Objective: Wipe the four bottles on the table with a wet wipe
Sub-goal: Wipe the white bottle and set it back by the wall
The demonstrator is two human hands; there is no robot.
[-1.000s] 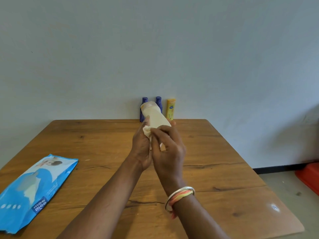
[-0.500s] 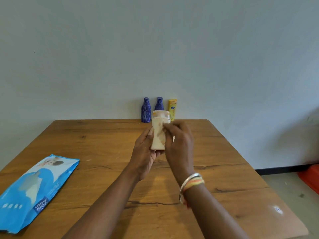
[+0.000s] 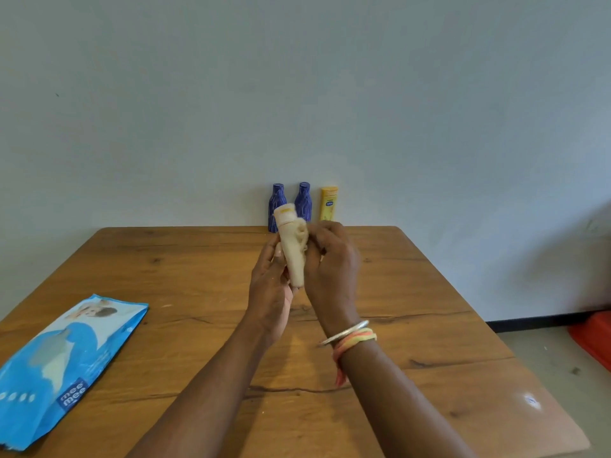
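I hold a cream-coloured bottle (image 3: 291, 249) above the middle of the wooden table (image 3: 413, 292), its wide end up and tilted a little left. My left hand (image 3: 269, 285) grips its lower part from the left. My right hand (image 3: 330, 269) pinches a bunched wet wipe (image 3: 302, 234) against the bottle's upper right side. Behind them, at the table's far edge by the wall, stand two blue bottles (image 3: 276, 206) (image 3: 304, 201) and a yellow bottle (image 3: 328, 203), all upright.
A blue pack of wet wipes (image 3: 66, 368) lies flat near the table's left edge. A grey wall rises behind the table. On the floor at the far right sits a red object (image 3: 595, 338).
The cream bottle has tilted from upright to leaning left. My right hand has moved the wipe up to the bottle's upper right side. Both hands stay above the table's middle.
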